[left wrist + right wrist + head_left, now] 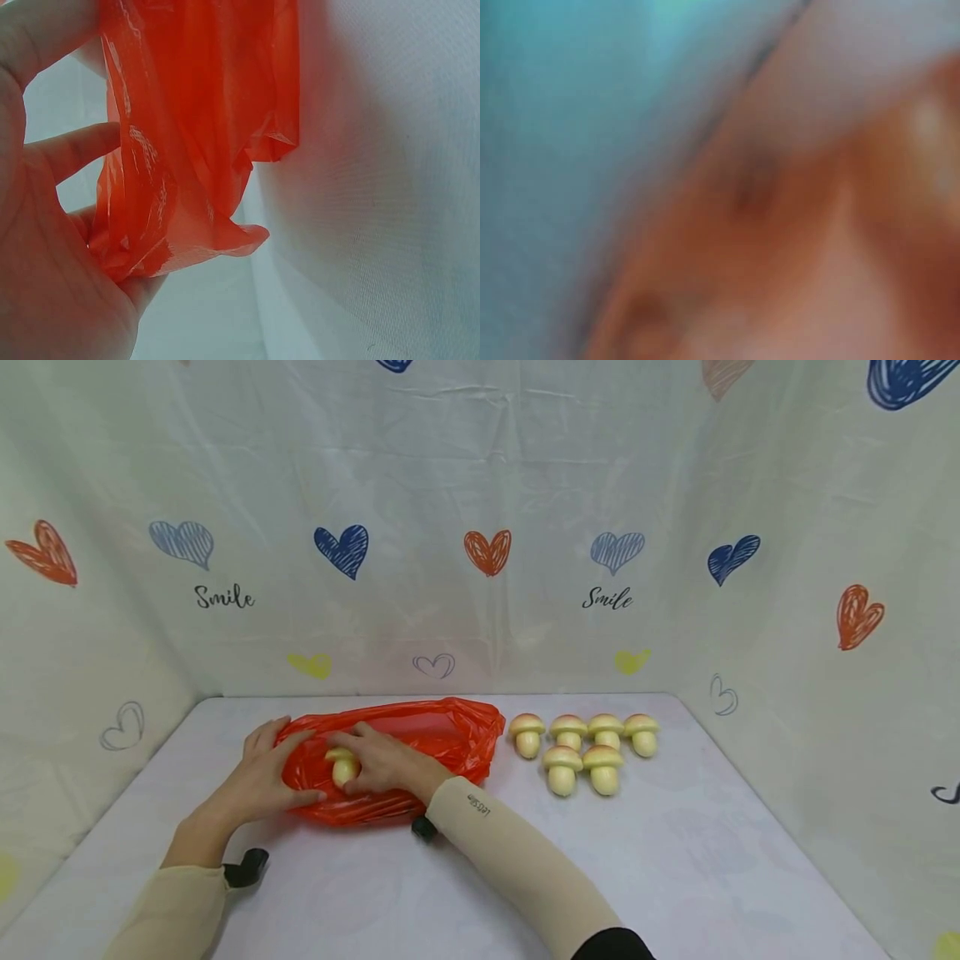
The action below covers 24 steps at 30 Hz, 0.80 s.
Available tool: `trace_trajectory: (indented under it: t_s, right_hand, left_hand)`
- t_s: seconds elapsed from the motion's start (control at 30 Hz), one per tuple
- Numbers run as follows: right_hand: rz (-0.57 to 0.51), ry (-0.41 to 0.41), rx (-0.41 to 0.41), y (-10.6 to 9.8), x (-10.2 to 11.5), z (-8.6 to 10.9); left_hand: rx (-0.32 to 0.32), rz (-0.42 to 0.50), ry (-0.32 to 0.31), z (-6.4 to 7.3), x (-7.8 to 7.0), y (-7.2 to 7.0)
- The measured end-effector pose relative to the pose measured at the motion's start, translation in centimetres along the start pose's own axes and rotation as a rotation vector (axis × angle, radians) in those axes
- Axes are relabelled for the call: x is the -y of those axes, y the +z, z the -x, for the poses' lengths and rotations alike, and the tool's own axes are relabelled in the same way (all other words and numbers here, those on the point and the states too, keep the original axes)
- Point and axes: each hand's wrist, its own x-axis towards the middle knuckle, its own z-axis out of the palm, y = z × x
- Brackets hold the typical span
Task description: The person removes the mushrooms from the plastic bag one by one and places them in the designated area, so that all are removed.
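A red plastic bag (450, 739) lies on its side across the table, its opening spread. My right hand (397, 766) reaches over the bag and grips a mushroom (344, 770) with a pale stem and yellowish cap, at the bag's left part. Around the bag's left end, my left hand (262, 772) holds the plastic, thumb in front and fingers behind. Close up in the left wrist view, the bag (180, 150) bunches against the spread fingers of the left hand (56, 247). The right wrist view is too blurred to make out details.
Right of the bag, several similar mushrooms (562, 770) stand in two rows on the white tabletop (675, 860). A pale curtain (420, 610) printed with hearts and the word Smile hangs behind the table and along its sides.
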Motion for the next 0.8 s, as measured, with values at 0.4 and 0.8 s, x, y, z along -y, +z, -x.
trace_trajectory:
  t_s: [0.4, 0.8]
  right_hand:
    - [-0.024, 0.037, 0.022, -0.33, 0.17, 0.11]
    - [-0.056, 0.002, 0.005, -0.9, 0.07, 0.23]
  left_hand:
    - [-0.006, 0.001, 0.007, 0.08, -0.09, -0.12]
    - [-0.008, -0.006, 0.004, 0.12, 0.03, -0.18]
